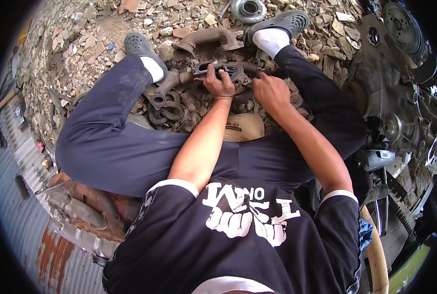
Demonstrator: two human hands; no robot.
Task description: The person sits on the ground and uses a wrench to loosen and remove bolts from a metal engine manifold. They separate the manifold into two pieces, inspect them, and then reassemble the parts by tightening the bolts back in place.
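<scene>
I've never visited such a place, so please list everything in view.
metal assembly: one, rusty brown, upper centre
curved pipe: one, rusty brown, above the assembly
loose parts: several, brown, left of the assembly
round housing: one, grey, top edge
rubble: countless, grey and reddish, across the top
rounded object: one, tan, below the assembly
machine parts: many, grey, right side
engine-like block: one, rusty brown, lower left
corrugated sheeting: uncounted, grey and rusty, left edge
curved bar: one, tan, lower right
shoes: two, dark grey, near the top
socks: two, white, in the shoes
trousers: one pair, navy, centre
shirt: one, black and white, bottom
left grip: one, bare, at the assembly
right grip: one, bare, assembly's right end
</scene>
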